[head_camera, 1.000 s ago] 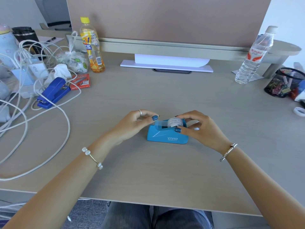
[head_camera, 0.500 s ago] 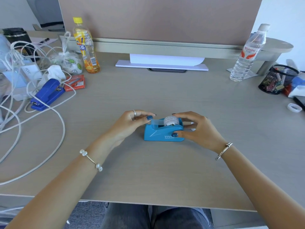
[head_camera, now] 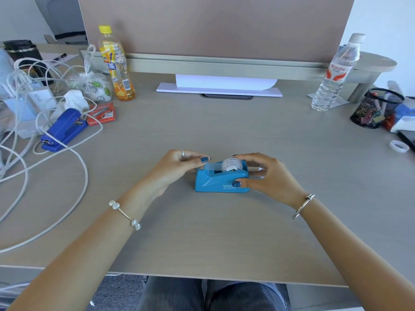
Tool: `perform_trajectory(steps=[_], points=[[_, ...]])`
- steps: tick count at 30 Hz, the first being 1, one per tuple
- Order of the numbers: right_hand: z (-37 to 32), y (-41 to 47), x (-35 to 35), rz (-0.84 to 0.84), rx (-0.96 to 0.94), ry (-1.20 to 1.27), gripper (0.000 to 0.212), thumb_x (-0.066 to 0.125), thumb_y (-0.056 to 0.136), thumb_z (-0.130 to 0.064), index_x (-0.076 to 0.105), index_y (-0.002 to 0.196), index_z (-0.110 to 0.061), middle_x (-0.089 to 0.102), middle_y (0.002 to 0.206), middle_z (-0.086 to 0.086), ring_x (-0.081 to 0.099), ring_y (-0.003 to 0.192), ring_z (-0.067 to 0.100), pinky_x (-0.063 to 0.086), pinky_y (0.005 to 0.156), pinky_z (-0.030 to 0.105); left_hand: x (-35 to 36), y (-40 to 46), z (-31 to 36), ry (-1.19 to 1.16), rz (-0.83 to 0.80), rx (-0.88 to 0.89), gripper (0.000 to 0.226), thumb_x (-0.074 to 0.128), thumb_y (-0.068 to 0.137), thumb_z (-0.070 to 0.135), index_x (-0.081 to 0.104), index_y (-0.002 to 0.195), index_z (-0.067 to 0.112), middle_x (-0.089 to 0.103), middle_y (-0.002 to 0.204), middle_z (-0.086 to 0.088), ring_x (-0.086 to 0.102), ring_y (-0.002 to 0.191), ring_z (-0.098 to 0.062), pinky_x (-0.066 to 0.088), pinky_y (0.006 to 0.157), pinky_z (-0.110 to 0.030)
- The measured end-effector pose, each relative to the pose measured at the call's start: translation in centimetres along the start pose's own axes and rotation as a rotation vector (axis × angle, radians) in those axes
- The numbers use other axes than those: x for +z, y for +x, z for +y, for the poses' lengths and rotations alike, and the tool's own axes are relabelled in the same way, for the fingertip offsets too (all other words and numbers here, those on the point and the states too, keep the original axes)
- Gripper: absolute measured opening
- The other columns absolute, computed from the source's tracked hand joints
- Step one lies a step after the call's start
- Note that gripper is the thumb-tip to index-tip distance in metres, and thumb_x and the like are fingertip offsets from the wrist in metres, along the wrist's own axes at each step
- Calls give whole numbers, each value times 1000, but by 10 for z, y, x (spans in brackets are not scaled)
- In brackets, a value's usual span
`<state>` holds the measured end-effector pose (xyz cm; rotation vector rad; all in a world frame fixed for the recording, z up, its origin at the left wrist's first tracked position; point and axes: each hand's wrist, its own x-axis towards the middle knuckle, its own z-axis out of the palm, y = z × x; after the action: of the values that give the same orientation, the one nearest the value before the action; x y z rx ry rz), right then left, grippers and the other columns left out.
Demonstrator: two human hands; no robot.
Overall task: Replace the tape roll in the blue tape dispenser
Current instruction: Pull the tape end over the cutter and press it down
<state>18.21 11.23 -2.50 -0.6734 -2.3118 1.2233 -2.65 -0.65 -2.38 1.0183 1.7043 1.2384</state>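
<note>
Head view: blue plastic tape dispenser [head_camera: 221, 180] sits on the grey desk [head_camera: 202, 239], white tape roll [head_camera: 231, 164] seated inside. Right hand [head_camera: 267, 176] grips its rear end; left hand [head_camera: 177, 167] pinches the tape strip at its front.

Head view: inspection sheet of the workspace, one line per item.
Surface: wooden desk, bare in front of the person.
Job's things: blue tape dispenser upright at centre, tape roll seated in it; spare tape ring far right.
Clutter: blue stapler, staple box, juice bottle, water bottle, mesh cup.
Hands: left hand pinches the tape end at the cutter; right hand grips the dispenser's body.
Cables: white cables looped left, apart from the dispenser.
Surroundings: partition panel behind.
</note>
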Motion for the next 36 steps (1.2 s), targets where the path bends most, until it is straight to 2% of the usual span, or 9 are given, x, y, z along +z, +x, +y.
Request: perform_trajectory(steps=[6, 10, 12, 15, 18, 22, 27, 32, 36], points=[[-1, -1, 1, 15, 4, 20, 48, 79, 68, -17, 63, 112, -28, 64, 115, -11, 60, 105, 1, 50, 82, 11, 2, -1, 2, 4, 22, -7, 19, 66, 80, 31, 74, 95, 22, 74, 100, 3, 67, 92, -8, 42, 84, -18], [-1, -2, 3, 19, 1, 24, 49, 79, 68, -17, 62, 111, -33, 63, 115, -16, 59, 105, -2, 48, 86, 11, 0, -6, 1, 48, 12, 30, 22, 64, 81, 38, 72, 98, 28, 73, 102, 10, 64, 96, 1, 41, 88, -17], [-1, -4, 4, 10, 2, 17, 52, 79, 68, -20, 59, 114, -34, 62, 118, -15, 58, 107, -1, 46, 88, 11, -5, -10, -2, 103, -68, 58, 39, 72, 70, 43, 67, 106, 31, 69, 111, 14, 61, 103, 2, 43, 93, -18], [-1, -6, 6, -16, 1, -13, 61, 82, 65, -21, 55, 118, -33, 62, 117, -15, 57, 105, -4, 40, 85, 3, -5, -14, -7, 194, -173, 103, 64, 84, 59, 28, 57, 117, 31, 64, 118, 11, 63, 105, -3, 48, 91, -19], [1, -5, 7, 3, 4, -46, 63, 82, 64, -20, 53, 119, -33, 63, 114, -16, 57, 102, -6, 36, 80, -2, -1, -12, -12, 169, -90, 150, 53, 81, 66, 15, 59, 113, 28, 65, 113, 9, 65, 100, -4, 50, 86, -17], [3, 1, 3, 16, 5, -52, 61, 81, 65, -17, 55, 118, -31, 65, 115, -12, 59, 104, -3, 42, 86, 4, 1, -6, -14, 138, -57, 170, 47, 79, 68, 17, 62, 110, 27, 66, 107, 12, 66, 93, -3, 52, 80, -17], [8, 28, -6, 27, 31, -54, 62, 81, 65, -14, 55, 119, -29, 64, 118, -7, 59, 110, 4, 46, 93, 12, 4, 22, -8, 94, -27, 181, 45, 77, 71, 13, 60, 108, 32, 65, 109, 8, 66, 94, -3, 53, 84, -21], [17, 54, -14, 4, 64, -84, 68, 81, 65, -14, 52, 125, -21, 63, 119, -1, 59, 107, 8, 42, 84, 0, 2, 48, -6, 55, -41, 170, 48, 74, 74, 10, 57, 113, 31, 64, 113, 9, 63, 98, -3, 52, 83, -16], [24, 57, -14, -4, 73, -63, 67, 82, 64, -16, 52, 124, -22, 63, 121, -2, 59, 111, 8, 45, 92, 9, 3, 52, -12, 49, -29, 173, 48, 76, 73, 14, 57, 112, 35, 63, 115, 11, 64, 100, -2, 52, 80, -17]])
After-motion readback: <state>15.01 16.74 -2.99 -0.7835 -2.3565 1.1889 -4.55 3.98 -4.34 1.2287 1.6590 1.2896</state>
